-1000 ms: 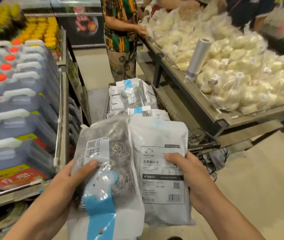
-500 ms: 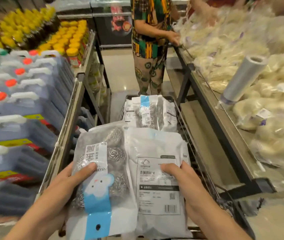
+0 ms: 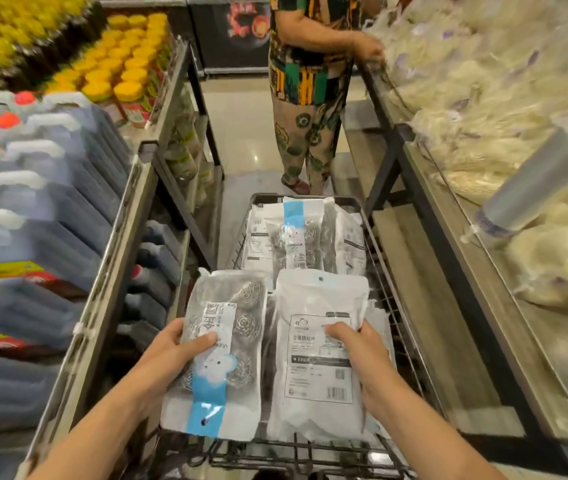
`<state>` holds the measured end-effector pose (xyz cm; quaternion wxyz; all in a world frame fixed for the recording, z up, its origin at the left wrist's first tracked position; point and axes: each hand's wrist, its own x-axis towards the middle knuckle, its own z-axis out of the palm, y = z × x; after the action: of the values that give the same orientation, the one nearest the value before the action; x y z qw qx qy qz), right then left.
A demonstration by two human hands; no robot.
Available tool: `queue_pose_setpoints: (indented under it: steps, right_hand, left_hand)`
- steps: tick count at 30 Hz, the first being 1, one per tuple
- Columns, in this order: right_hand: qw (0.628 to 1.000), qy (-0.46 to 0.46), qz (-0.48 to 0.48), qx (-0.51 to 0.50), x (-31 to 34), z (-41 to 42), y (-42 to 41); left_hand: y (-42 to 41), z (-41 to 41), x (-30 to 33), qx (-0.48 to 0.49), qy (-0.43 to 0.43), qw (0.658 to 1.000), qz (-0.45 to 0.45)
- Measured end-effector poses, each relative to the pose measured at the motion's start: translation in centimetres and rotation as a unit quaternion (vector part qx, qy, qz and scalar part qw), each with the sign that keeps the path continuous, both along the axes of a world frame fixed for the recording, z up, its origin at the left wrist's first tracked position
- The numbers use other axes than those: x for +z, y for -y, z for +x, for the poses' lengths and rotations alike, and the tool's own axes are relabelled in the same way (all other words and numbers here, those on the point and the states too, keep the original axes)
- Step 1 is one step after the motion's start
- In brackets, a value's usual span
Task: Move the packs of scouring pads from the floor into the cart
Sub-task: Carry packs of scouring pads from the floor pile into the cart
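My left hand (image 3: 171,351) grips a clear pack of steel scouring pads (image 3: 230,327) with a blue stripe, front side up. My right hand (image 3: 358,348) grips a second pack (image 3: 320,386), white back with a barcode facing up. Both packs sit side by side over the near end of the black wire cart (image 3: 390,313). More scouring pad packs (image 3: 296,233) lie piled at the cart's far end. The floor where packs came from is out of view.
A shelf of large oil jugs (image 3: 33,209) and yellow-capped bottles (image 3: 116,71) runs along the left. On the right stands a counter of bagged white food (image 3: 504,140) with a plastic bag roll (image 3: 539,178). A person in patterned clothes (image 3: 306,109) stands beyond the cart.
Both hands have carried the two packs forward and down over the cart's near end. The view has shifted so the cart lies straight ahead.
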<state>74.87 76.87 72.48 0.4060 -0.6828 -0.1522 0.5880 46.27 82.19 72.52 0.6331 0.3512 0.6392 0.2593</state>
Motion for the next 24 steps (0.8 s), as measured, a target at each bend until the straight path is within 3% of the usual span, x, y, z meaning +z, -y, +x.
queue_pose_setpoints:
  steps: [8,12,16,20,24]
  right_hand:
    - [0.995,0.071,-0.071,0.012,-5.1,-2.8,-1.2]
    - [0.99,0.101,-0.092,0.036,-6.5,-3.0,-1.0]
    - [0.983,0.149,-0.091,0.055,-6.8,-2.4,-1.1]
    - [0.968,0.222,-0.08,0.089,-7.3,-2.4,-1.1]
    - [0.96,0.245,-0.079,0.106,-7.6,-2.0,-0.9]
  left_hand:
    - [-1.8,1.3,-6.0,-0.018,-0.056,0.997,-0.054]
    - [-2.0,1.5,-8.1,-0.053,-0.125,0.989,-0.05]
    - [-1.6,2.6,-9.1,-0.116,-0.215,0.969,-0.015]
    - [-0.9,4.2,-10.2,-0.097,-0.323,0.941,0.021]
    - [0.0,4.5,-10.3,-0.149,-0.396,0.905,0.035]
